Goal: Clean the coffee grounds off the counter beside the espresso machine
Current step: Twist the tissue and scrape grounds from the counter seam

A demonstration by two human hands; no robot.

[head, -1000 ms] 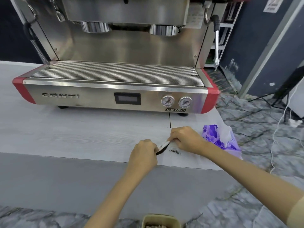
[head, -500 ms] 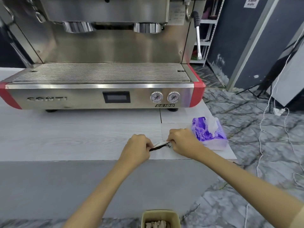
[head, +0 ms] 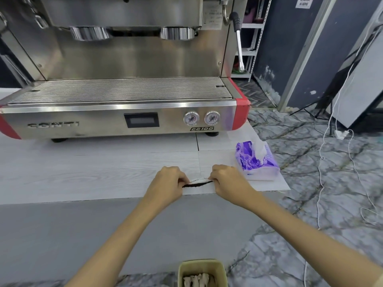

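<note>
Lettering "CONTI", "CC100" marks espresso machine (head: 116, 121) behind tissue (head: 199, 181).

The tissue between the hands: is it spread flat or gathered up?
Gathered: tissue bunched narrowly between left hand and right hand, dark grounds along its edge.

A pale wood-grain table (head: 83, 175) is carrying a steel espresso machine (head: 116, 121) at its back and a purple tissue pack (head: 256, 162) near its right edge. A bin (head: 202, 268) is standing on the marbled floor (head: 310, 255) below the table's front.
</note>
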